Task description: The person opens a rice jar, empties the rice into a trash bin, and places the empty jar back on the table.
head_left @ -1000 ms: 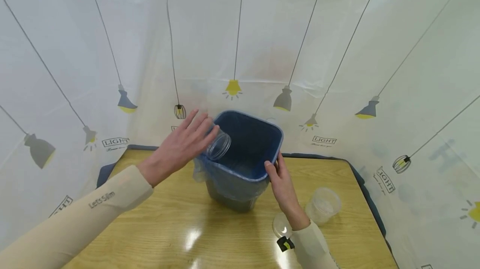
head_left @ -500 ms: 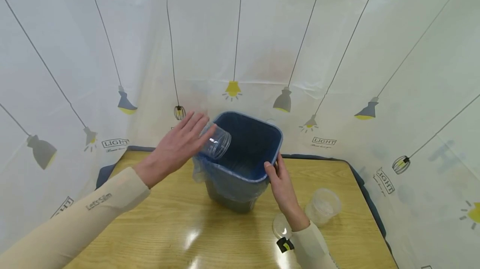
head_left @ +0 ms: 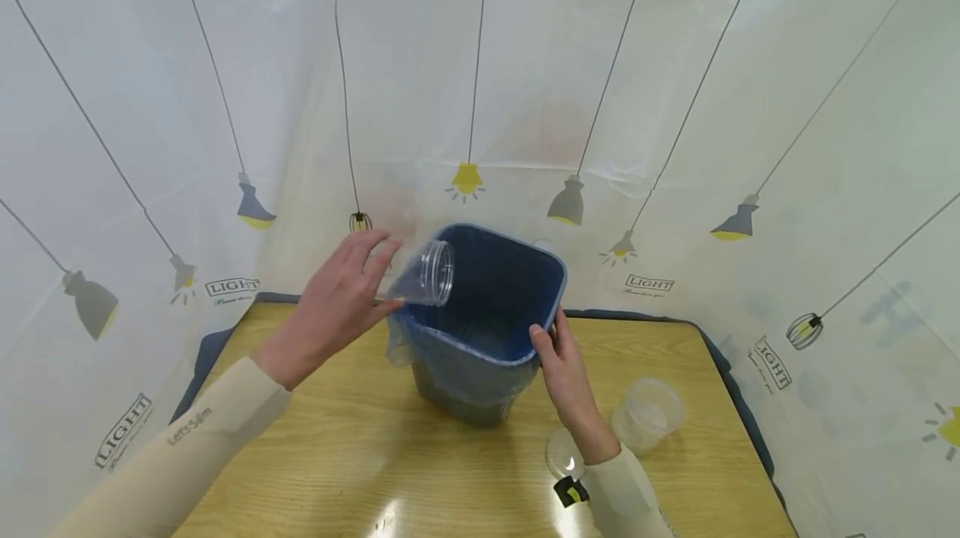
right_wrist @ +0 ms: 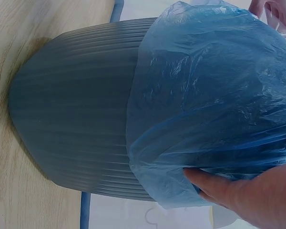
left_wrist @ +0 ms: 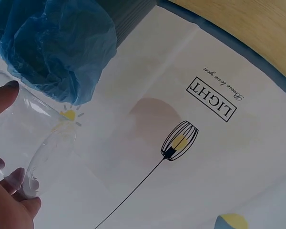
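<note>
A clear plastic jar lies tipped on its side over the left rim of a grey trash bin, its mouth facing the bin's inside. My left hand holds the jar, thumb on one side and fingers on the other, as the left wrist view shows; the jar looks see-through there. A blue plastic bag lines the bin and hangs folded over its rim. My right hand grips the bin's right rim, thumb over the bag. The bin stands upright on the wooden table.
Right of the bin stands a translucent tub. Beside my right wrist lies a round clear lid, with a small black tag at the sleeve. A white lamp-printed sheet surrounds the wooden table at the back and sides.
My left hand has turned and drawn slightly down and left, swinging the jar's mouth from lower right to face right. The right hand and bin have stayed in place.
</note>
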{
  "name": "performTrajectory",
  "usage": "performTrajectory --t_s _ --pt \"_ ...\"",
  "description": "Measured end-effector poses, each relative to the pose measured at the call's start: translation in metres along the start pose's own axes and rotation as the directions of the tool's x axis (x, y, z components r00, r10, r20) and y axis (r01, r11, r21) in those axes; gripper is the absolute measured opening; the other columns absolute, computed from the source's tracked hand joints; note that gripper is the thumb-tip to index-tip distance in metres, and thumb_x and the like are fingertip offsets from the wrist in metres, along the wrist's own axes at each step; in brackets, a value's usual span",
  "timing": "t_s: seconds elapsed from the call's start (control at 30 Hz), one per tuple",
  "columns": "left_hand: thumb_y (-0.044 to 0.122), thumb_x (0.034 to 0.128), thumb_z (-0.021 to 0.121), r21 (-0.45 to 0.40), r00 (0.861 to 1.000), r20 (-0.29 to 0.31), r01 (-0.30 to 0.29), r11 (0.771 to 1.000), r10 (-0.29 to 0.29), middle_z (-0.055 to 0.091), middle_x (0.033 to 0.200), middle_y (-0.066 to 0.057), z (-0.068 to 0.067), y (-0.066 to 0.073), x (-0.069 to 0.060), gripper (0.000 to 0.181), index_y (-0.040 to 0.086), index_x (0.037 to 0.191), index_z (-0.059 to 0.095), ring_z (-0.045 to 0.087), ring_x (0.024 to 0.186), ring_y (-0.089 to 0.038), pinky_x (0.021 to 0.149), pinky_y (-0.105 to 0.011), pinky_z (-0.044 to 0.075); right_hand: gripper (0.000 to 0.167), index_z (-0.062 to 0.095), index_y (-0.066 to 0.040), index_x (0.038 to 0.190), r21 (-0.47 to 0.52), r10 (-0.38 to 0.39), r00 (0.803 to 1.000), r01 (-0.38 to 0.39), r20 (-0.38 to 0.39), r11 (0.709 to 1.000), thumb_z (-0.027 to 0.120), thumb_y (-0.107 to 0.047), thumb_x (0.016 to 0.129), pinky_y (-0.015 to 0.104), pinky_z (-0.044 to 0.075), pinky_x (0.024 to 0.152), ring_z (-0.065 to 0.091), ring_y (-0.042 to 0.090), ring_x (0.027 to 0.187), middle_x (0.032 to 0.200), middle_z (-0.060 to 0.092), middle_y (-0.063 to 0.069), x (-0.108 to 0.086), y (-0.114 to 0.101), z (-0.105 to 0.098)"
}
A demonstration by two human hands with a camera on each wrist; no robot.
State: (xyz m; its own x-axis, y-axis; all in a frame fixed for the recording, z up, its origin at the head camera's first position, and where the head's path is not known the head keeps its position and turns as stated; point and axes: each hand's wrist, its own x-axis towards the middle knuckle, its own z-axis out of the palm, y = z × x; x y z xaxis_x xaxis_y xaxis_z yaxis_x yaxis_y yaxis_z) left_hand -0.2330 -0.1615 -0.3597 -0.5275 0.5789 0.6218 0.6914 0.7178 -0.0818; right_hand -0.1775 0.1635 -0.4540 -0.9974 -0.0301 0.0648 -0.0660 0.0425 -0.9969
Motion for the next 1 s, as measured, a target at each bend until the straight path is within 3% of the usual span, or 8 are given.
performTrajectory --t_s 0.23,0.4,0.57,0.7,0.83,1.0 --pt "0.026 0.0686 0.099 -0.096 0.984 -0.111 0.128 0.987 -0.138 0.052 0.138 -0.028 0.006 0.004 -0.015 0.098 -0.007 0.144 0.046 0.054 0.124 -0.042 0.102 -0.053 0.051 0.077 0.011 -0.013 0.167 0.007 -0.014 1.0 0.014 0.0 1.0 0.051 -0.043 0.108 0.053 0.038 0.114 0.031 0.037 0.152 0.171 0.017 0.013 0.0 0.0 0.0" --pt "0.029 0.0695 0.098 -0.158 0.959 -0.156 0.214 0.964 -0.239 0.053 0.138 -0.027 0.01 0.008 -0.025 0.098 -0.006 0.145 0.046 0.055 0.123 -0.042 0.096 -0.056 0.054 0.078 0.01 -0.013 0.167 0.01 -0.009 1.0 0.009 0.001 1.0 0.051 -0.044 0.108 0.053 0.037 0.115 0.03 0.037 0.152 0.171 0.016 0.012 -0.001 -0.001 0.0" --pt "0.027 0.0707 0.097 -0.257 0.927 -0.185 0.274 0.927 -0.325 0.053 0.14 -0.025 0.015 0.01 -0.034 0.098 -0.004 0.148 0.044 0.055 0.124 -0.04 0.094 -0.056 0.053 0.078 0.01 -0.014 0.167 -0.001 -0.001 1.0 0.001 -0.005 1.0 0.05 -0.045 0.108 0.053 0.037 0.115 0.031 0.035 0.152 0.171 0.017 0.011 -0.002 -0.002 0.001" --pt "0.022 0.0707 0.097 -0.368 0.881 -0.181 0.353 0.86 -0.438 0.054 0.14 -0.023 0.018 0.013 -0.043 0.097 -0.003 0.148 0.043 0.054 0.123 -0.038 0.095 -0.056 0.05 0.077 0.011 -0.014 0.167 -0.006 0.003 1.0 -0.003 -0.006 1.0 0.05 -0.044 0.108 0.053 0.037 0.115 0.03 0.035 0.152 0.171 0.017 0.01 -0.002 -0.002 0.001" --pt "0.019 0.0708 0.096 -0.471 0.823 -0.162 0.421 0.775 -0.545 0.054 0.14 -0.021 0.023 0.017 -0.054 0.097 -0.003 0.148 0.043 0.053 0.125 -0.036 0.099 -0.054 0.046 0.076 0.011 -0.014 0.167 -0.002 0.005 1.0 -0.005 -0.007 1.0 0.05 -0.042 0.109 0.053 0.037 0.115 0.03 0.034 0.152 0.172 0.017 0.01 -0.001 -0.001 0.001" --pt "0.017 0.071 0.094 -0.541 0.749 -0.153 0.482 0.689 -0.645 0.053 0.141 -0.021 0.028 0.022 -0.067 0.095 0.0 0.149 0.043 0.052 0.128 -0.035 0.102 -0.054 0.043 0.072 0.01 -0.014 0.167 0.011 -0.004 1.0 0.004 -0.008 1.0 0.048 -0.035 0.11 0.052 0.037 0.116 0.03 0.034 0.152 0.172 0.016 0.01 0.0 0.001 0.001"
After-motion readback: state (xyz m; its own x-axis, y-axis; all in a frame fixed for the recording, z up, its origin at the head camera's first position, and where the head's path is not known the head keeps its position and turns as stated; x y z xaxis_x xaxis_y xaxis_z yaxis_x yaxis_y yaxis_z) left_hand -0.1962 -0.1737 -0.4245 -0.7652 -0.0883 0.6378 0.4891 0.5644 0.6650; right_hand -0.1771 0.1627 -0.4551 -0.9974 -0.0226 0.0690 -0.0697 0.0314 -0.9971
